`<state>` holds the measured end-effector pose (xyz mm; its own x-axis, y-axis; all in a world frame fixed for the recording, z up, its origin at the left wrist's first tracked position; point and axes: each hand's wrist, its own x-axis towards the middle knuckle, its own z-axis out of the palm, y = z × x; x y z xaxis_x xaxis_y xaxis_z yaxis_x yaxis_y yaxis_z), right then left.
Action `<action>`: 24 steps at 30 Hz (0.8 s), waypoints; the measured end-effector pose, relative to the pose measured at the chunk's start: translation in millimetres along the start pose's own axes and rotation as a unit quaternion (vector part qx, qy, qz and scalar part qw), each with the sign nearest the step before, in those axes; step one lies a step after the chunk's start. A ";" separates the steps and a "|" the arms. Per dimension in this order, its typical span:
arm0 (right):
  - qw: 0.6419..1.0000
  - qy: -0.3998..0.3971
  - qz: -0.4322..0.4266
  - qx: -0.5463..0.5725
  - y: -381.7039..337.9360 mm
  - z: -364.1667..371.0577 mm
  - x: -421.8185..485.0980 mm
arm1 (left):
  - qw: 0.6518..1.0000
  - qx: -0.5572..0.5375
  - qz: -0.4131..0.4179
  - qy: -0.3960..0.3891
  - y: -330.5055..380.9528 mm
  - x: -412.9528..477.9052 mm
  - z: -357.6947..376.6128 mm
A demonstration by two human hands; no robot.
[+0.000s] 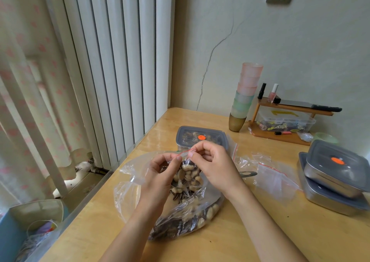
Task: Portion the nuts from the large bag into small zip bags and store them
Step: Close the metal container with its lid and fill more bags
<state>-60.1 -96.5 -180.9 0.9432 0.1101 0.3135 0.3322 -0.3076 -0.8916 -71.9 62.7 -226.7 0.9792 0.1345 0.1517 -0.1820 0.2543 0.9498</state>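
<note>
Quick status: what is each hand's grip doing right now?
Left hand: pinching the red-striped zip edge of the small clear plastic bag of nuts.
Right hand: pinching the same zip edge.

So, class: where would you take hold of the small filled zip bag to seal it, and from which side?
I'd pinch the small zip bag along its red-edged zip strip, coming in from each end, as the left hand and right hand do. Nuts fill the body; only that flat top strip is empty.

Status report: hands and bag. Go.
Left hand, right hand pinch small zip bag at seal. Nuts inside; large bag beneath. Empty zip bags right, not obstructing.
</note>
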 end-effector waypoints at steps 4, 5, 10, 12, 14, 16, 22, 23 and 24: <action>1.000 0.002 -0.006 -0.011 0.7 1.6 0.0 | 1.000 0.010 0.007 0.000 0.5 -0.9 0.8; 1.000 0.002 -0.008 -0.013 0.6 2.1 0.0 | 1.000 0.009 0.012 0.000 1.0 -1.2 1.1; 1.000 -0.008 -0.006 -0.016 -0.1 3.7 -0.7 | 0.999 0.024 0.028 0.006 2.9 -1.9 0.8; 0.999 -0.018 -0.005 -0.032 0.1 5.1 -1.6 | 0.999 0.038 0.036 0.005 3.2 -2.6 1.5; 0.999 -0.018 -0.005 -0.046 1.4 6.4 -2.0 | 0.998 0.042 0.042 0.008 3.9 -2.7 2.8; 0.998 -0.013 -0.006 -0.057 2.5 6.7 -1.8 | 0.998 0.042 0.042 0.008 4.3 -2.7 3.8; 0.994 -0.016 -0.020 -0.110 1.4 7.1 -3.1 | 0.996 0.067 0.050 0.015 3.2 -2.2 3.2; 0.993 -0.014 -0.025 -0.117 0.9 7.0 -3.3 | 0.996 0.074 0.055 0.015 2.8 -1.8 2.3; 0.992 -0.012 -0.028 -0.121 0.1 6.7 -3.2 | 0.995 0.080 0.060 0.016 2.9 -1.7 2.0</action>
<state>-63.2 -90.5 -184.1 0.9236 0.1554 0.3504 0.3783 -0.5173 -0.7676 -73.8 61.3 -223.7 0.9473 0.1854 0.2612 -0.2792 0.0782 0.9571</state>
